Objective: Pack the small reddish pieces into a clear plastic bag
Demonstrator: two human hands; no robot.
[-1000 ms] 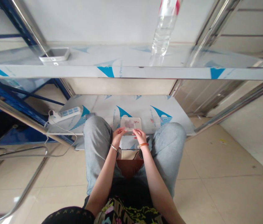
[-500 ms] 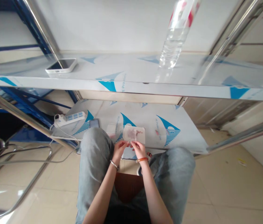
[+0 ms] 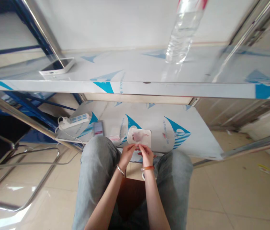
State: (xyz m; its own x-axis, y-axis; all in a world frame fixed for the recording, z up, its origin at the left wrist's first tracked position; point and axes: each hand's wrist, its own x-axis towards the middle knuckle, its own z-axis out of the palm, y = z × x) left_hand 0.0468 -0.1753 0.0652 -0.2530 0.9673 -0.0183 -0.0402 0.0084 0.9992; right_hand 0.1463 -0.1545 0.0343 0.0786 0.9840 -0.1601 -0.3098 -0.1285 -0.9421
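Clear bag (image 3: 139, 136) now farther from both hands

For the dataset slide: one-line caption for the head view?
Seated person's left hand and right hand meet at the near edge of a clear packet on the lower steel shelf.

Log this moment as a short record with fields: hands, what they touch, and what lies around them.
left hand: fingertips meet the right's at the near edge of the white tray; grip unclear
right hand: same spot, orange bracelet on wrist
tray contents: pinkish bits, too small to tell
lower shelf: tray, small clear bag, power strip
upper shelf: phone, water bottle
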